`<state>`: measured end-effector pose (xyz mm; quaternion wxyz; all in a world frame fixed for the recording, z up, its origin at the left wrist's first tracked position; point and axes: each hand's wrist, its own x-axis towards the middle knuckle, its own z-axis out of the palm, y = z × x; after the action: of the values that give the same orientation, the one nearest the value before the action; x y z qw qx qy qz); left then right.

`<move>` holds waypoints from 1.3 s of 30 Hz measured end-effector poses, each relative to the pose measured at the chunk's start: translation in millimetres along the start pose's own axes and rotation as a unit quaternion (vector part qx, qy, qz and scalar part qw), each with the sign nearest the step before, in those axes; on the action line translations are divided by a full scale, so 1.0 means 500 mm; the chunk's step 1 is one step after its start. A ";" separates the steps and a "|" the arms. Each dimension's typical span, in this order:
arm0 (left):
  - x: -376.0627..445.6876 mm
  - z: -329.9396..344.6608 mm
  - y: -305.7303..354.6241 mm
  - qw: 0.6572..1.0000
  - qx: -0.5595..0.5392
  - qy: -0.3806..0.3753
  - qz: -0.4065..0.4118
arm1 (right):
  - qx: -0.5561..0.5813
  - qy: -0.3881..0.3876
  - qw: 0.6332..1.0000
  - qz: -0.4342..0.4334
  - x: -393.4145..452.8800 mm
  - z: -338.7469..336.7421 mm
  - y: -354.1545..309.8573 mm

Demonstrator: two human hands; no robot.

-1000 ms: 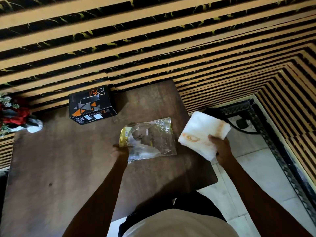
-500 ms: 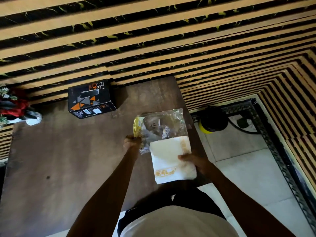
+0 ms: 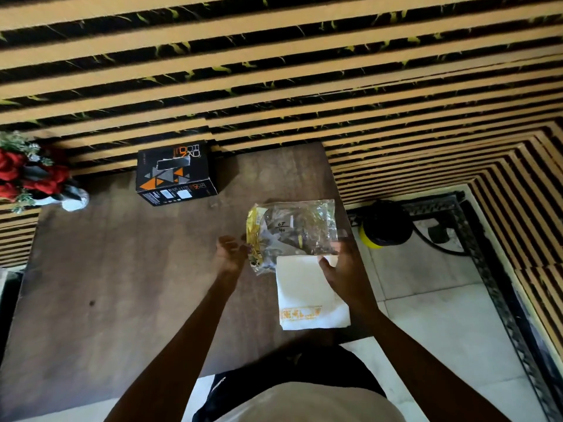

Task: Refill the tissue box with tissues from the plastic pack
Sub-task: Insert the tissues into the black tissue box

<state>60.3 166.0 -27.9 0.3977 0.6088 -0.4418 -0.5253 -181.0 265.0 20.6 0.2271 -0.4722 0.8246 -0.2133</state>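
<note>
The stack of tissues point(image 3: 307, 292) lies flat on the surface point(image 3: 122, 284) just on the near side of the plastic pack point(image 3: 297, 228), with the right hand point(image 3: 341, 269) resting loosely on its far corner and the left hand point(image 3: 230, 254) released, fingers spread, beside the pack's yellow end. The tissue box point(image 3: 175, 173) stands well beyond the pack, toward the wall. The loose sheets could fan out or slide off the surface's near edge if lifted by one corner.

Both forearms were bare to frame edge, no sleeves, watch or bands showing. Left hand point(image 3: 229, 254) and right hand point(image 3: 341, 266) wore no gloves or visible rings. Torso at bottom carried pale cream top point(image 3: 304, 403). Dark black garment point(image 3: 292, 365) showed beyond it, with faint light marking on left side.
</note>
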 end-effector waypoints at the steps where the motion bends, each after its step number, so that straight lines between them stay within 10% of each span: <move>1: 0.001 -0.007 0.002 0.999 0.023 -0.027 0.024 | 0.044 -0.026 0.999 0.008 0.017 -0.008 -0.018; 13: 0.131 -0.215 0.064 0.999 0.020 0.025 0.022 | 0.187 -0.222 0.956 0.026 0.172 0.152 -0.308; 20: 0.331 -0.332 0.094 0.982 0.154 0.110 0.009 | 0.138 -0.205 0.968 0.055 0.296 0.260 -0.475; 26: 0.428 -0.344 0.112 0.992 0.091 -0.020 -0.081 | 0.171 -0.189 0.962 0.099 0.329 0.305 -0.534; 39: 0.181 -0.422 0.064 0.994 0.081 -0.021 -0.070 | 0.146 -0.163 0.974 0.060 0.072 0.337 -0.450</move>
<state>270.6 74.4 4.3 0.2999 0.6576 -0.4475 -0.5266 53.0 106.2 6.0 0.4368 -0.4121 0.7635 -0.2375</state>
